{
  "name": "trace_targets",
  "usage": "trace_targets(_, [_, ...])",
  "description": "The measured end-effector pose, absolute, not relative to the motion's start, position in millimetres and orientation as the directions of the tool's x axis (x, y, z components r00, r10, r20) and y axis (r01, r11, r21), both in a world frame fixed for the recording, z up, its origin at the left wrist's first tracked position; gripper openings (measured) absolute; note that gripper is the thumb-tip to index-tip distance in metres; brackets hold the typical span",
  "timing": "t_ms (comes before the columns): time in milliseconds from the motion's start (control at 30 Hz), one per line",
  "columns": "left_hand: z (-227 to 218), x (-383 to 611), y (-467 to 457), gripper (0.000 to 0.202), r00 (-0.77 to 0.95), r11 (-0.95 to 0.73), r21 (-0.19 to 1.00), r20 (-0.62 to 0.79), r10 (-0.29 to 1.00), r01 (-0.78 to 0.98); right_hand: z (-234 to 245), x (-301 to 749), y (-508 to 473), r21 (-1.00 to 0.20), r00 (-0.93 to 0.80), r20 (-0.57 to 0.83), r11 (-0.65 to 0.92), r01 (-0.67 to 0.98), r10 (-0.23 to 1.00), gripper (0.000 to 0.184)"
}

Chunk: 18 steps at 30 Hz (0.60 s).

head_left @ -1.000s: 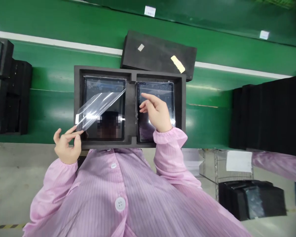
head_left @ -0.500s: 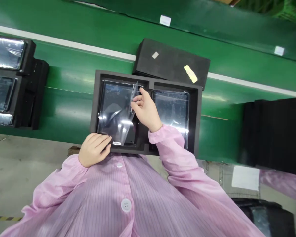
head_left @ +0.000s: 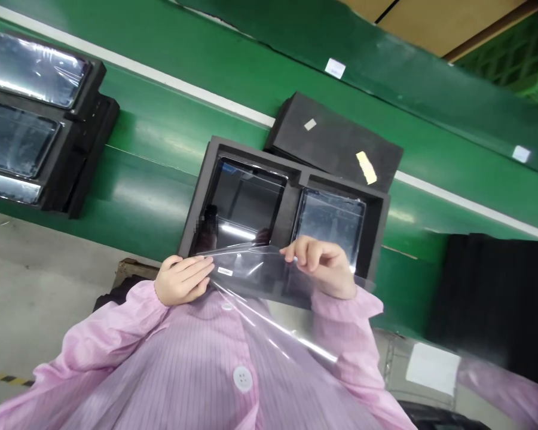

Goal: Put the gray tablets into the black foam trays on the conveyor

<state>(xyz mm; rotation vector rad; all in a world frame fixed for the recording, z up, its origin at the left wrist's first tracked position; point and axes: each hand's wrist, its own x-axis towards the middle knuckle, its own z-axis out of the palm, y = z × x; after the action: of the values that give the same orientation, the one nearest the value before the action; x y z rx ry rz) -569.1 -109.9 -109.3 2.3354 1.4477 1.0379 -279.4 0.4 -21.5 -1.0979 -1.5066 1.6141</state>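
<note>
My right hand (head_left: 323,266) pinches a sheet of clear protective film (head_left: 257,272), which stretches toward my body and partly covers my sleeve. Its far side still meets the near edge of a dark glass screen panel (head_left: 246,206). The panel lies in the left compartment of a black foam tray (head_left: 200,185), and its exposed glass mirrors the surroundings. My left hand (head_left: 183,280) rests with flat fingers at the near left corner of the tray, beside a small white label (head_left: 225,271). A second screen panel (head_left: 330,221) sits in the right compartment.
Behind the tray, a black foam block (head_left: 336,134) carries a yellow paper strip (head_left: 366,168). More foam trays with panels (head_left: 31,68) are stacked at the left on the green table (head_left: 147,149). A dark block (head_left: 488,292) stands at the right.
My right hand has pulled the film off most of the left panel, toward my body and to the right. My left hand stays at the tray corner. The view has shifted and tilted.
</note>
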Motion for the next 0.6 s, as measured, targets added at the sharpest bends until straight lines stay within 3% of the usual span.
trace_targets(200, [-113,-571,-111,0.030,0.282,-0.521,0.489,0.481,0.830,0.699,5,-290,-1,-0.988,-0.767,-0.153,-0.112,0.106,0.623,0.034])
trace_targets(400, [-116,-576,-112,0.031,0.335,-0.547,0.456,0.467,0.819,0.702,27,-307,1,-0.991,-0.929,-0.100,-0.114,0.063,0.355,0.012])
trace_targets(433, [-116,-576,-111,0.031,0.335,-0.551,0.451,0.473,0.815,0.702,28,-308,2,-0.994,-0.919,-0.086,-0.101,0.050,0.386,0.009])
trace_targets(500, [-111,-575,-107,0.027,0.312,-0.542,0.454,0.487,0.815,0.707,29,-307,7,-0.992,-0.789,-0.113,-0.022,0.126,0.604,0.008])
trace_targets(567, [-103,-572,-102,0.024,0.296,-0.527,0.457,0.485,0.823,0.716,28,-298,16,-0.940,-0.457,-0.112,0.055,0.336,0.882,0.013])
trace_targets(600, [-98,-570,-100,0.022,0.295,-0.517,0.456,0.473,0.830,0.724,27,-288,21,-0.891,-0.274,-0.078,0.056,0.450,0.959,0.018])
